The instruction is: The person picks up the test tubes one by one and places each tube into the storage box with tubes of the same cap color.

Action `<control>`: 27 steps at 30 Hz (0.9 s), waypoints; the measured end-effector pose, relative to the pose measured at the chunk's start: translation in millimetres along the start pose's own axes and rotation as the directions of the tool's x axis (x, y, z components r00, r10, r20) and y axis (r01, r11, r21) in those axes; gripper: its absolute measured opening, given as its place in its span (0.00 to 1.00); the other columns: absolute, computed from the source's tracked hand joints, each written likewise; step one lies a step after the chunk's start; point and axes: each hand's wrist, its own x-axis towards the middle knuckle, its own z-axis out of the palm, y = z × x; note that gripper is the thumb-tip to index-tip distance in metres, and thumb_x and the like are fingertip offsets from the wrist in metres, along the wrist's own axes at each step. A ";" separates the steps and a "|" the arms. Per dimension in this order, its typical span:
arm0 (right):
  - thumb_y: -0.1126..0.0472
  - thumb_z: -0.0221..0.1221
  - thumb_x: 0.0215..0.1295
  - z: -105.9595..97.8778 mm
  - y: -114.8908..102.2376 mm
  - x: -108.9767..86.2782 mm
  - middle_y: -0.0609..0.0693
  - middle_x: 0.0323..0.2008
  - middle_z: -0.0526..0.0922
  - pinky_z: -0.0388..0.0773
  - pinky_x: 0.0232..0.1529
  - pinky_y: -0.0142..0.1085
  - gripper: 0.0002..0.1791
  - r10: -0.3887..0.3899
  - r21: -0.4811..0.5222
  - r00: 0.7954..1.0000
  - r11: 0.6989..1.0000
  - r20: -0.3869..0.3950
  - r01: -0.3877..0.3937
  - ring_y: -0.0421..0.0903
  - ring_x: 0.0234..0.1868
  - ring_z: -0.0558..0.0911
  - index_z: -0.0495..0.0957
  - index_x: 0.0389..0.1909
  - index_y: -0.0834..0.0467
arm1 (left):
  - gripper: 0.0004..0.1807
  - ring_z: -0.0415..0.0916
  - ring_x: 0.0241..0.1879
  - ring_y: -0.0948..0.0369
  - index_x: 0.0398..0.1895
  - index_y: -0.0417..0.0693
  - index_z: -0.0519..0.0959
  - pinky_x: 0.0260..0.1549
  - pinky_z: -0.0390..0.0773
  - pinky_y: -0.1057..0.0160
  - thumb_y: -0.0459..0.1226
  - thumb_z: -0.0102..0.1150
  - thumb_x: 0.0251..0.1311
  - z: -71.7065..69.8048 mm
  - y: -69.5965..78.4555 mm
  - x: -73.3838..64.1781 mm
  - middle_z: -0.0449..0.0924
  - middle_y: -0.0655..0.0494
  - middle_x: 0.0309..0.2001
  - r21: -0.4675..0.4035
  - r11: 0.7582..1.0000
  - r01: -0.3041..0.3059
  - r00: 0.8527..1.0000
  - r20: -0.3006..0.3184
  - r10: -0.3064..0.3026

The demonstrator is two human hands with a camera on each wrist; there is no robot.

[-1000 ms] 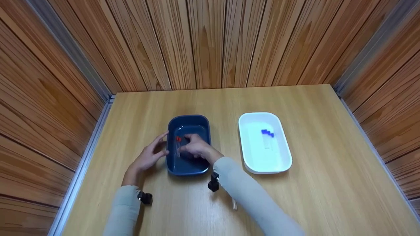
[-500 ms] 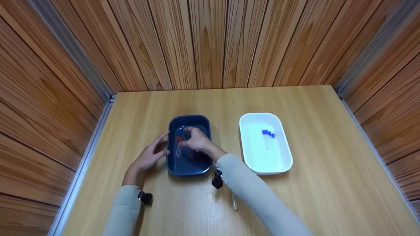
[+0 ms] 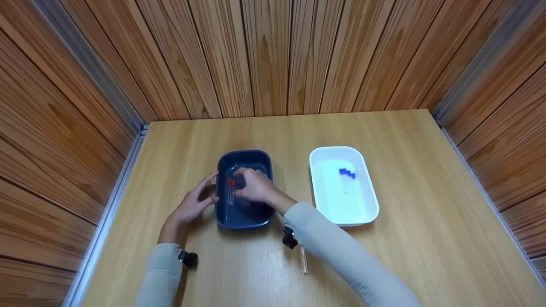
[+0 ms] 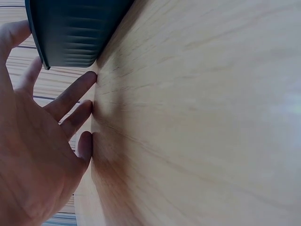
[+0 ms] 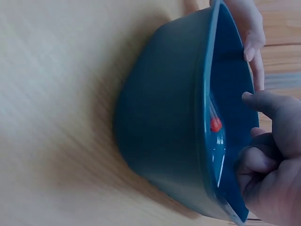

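A dark blue rectangular tray [image 3: 244, 219] stands left of the table's middle, with thin clear tubes with red caps [image 3: 230, 182] lying inside it. My left hand [image 3: 193, 205] rests at the tray's left rim, fingers spread and fairly straight, thumb and index finger touching the edge. Over the inside of the tray is my right hand [image 3: 258, 187], thumb and index finger parted beside the red-capped tubes. In the right wrist view, some of that hand's [image 5: 277, 160] other fingers are curled inward, and nothing shows in its grasp.
To the right stands a white tray [image 3: 345, 215] with several blue-capped clear tubes [image 3: 347, 174] in it. A clear glass tube [image 3: 304, 262] lies on the table, partly hidden by the right sleeve. Wood-panelled walls [image 3: 273, 59] border the back and sides.
My right hand first lifted slightly up and back from the red-capped tubes, with thumb and index finger parting. Its fingertips are now beside them again. My left hand and both trays stayed put.
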 end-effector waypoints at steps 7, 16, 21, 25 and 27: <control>0.52 0.72 0.78 -4.6 -2.9 -16.0 0.57 0.78 0.81 0.85 0.75 0.52 0.36 -0.018 -0.081 1.000 0.997 -0.006 0.017 0.54 0.70 0.88 0.72 0.82 0.52 | 0.40 0.57 0.90 0.37 0.93 0.77 0.52 0.88 0.55 0.26 0.48 0.57 0.87 -0.3 0.9 -0.9 0.53 0.46 0.93 0.011 1.000 -0.004 1.000 -0.001 0.004; 0.51 0.72 0.78 -10.3 7.9 -37.8 0.54 0.44 0.91 0.93 0.43 0.37 0.36 -0.025 -0.076 0.999 0.997 -0.030 0.023 0.43 0.36 0.92 0.72 0.82 0.49 | 0.41 0.58 0.90 0.37 0.93 0.76 0.52 0.87 0.56 0.25 0.50 0.58 0.86 0.1 0.1 -2.4 0.56 0.45 0.92 0.030 1.000 0.000 1.000 -0.010 0.000; 0.51 0.73 0.77 -13.4 12.2 -52.7 0.56 0.48 0.93 0.91 0.40 0.35 0.35 -0.070 -0.086 0.996 0.994 -0.048 0.066 0.44 0.37 0.93 0.74 0.80 0.50 | 0.41 0.59 0.89 0.36 0.93 0.72 0.53 0.87 0.56 0.24 0.49 0.58 0.86 0.1 1.1 -1.9 0.58 0.42 0.91 0.050 0.999 -0.014 1.000 -0.025 0.015; 0.51 0.74 0.76 -16.9 14.4 -65.4 0.55 0.39 0.93 0.83 0.32 0.30 0.33 -0.101 -0.115 0.994 0.989 -0.034 0.096 0.43 0.32 0.91 0.76 0.78 0.52 | 0.41 0.57 0.90 0.35 0.94 0.70 0.53 0.87 0.55 0.24 0.47 0.58 0.85 0.1 3.1 -0.8 0.55 0.44 0.93 0.065 0.998 -0.021 0.999 -0.023 0.022; 0.51 0.74 0.76 -18.6 15.5 -71.6 0.52 0.29 0.88 0.75 0.26 0.28 0.34 -0.103 -0.110 0.994 0.989 -0.022 0.100 0.43 0.24 0.86 0.76 0.78 0.52 | 0.41 0.57 0.90 0.35 0.94 0.69 0.53 0.87 0.55 0.24 0.47 0.58 0.85 -0.2 3.4 -0.5 0.55 0.44 0.93 0.060 0.998 -0.020 1.000 -0.020 0.021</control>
